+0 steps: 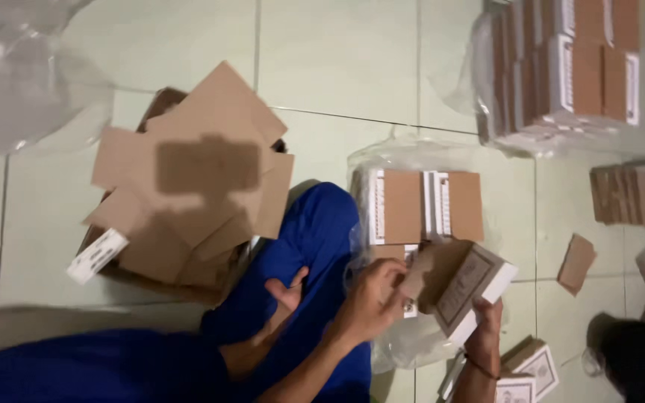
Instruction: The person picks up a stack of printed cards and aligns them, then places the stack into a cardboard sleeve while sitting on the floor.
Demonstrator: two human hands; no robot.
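left hand (371, 298) fingers clamped on brown card flap (416, 280) | right hand (484, 328) fingers gripping small box (466, 287) from below | box above plastic-wrapped stack (423, 205) on tiled floor (337, 67)

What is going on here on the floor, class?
A person sitting on the tiled floor holds a small brown-and-white box with both hands: the left hand at its flap, the right hand underneath. More boxes sit in a plastic bag just beyond; loose cardboard sheets lie to the left.
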